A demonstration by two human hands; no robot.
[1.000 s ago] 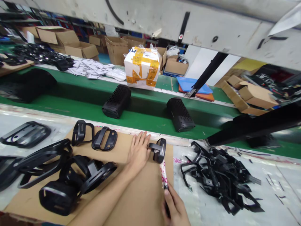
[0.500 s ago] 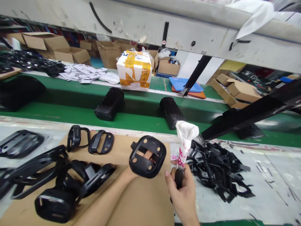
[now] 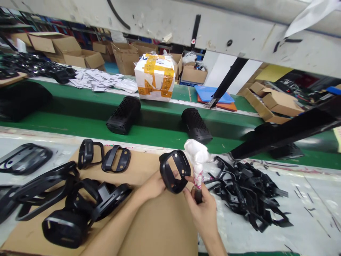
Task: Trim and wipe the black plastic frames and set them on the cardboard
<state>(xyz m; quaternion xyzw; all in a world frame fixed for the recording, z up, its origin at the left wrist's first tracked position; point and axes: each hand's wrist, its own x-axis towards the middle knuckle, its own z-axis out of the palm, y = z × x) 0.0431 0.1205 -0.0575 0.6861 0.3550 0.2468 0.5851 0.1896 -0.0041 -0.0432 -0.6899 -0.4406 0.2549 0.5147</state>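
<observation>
Over the cardboard sheet [image 3: 160, 224] on the near bench, the left hand [image 3: 152, 186] grips a black plastic frame [image 3: 166, 173] upright, presenting it to the right hand [image 3: 202, 213], whose fingers close around a white cloth-wrapped stick [image 3: 195, 151] just beside it.

Green conveyor [image 3: 66, 124], black vented cyls [image 3: 123, 115] (prob. housings), taped box [image 3: 155, 77].

A scuffed white overhead beam [image 3: 186, 25] crosses the top of the view, with a slanted black post [image 3: 227, 78] beneath it. Beyond a green conveyor belt [image 3: 80, 122], open cardboard boxes [image 3: 125, 58] crowd the far side, a tape-bound white parcel [image 3: 154, 78] stands at the belt's edge, a blue tray [image 3: 209, 93] lies on an orange tray [image 3: 226, 107], and more cartons [image 3: 279, 103] sit to the right
</observation>
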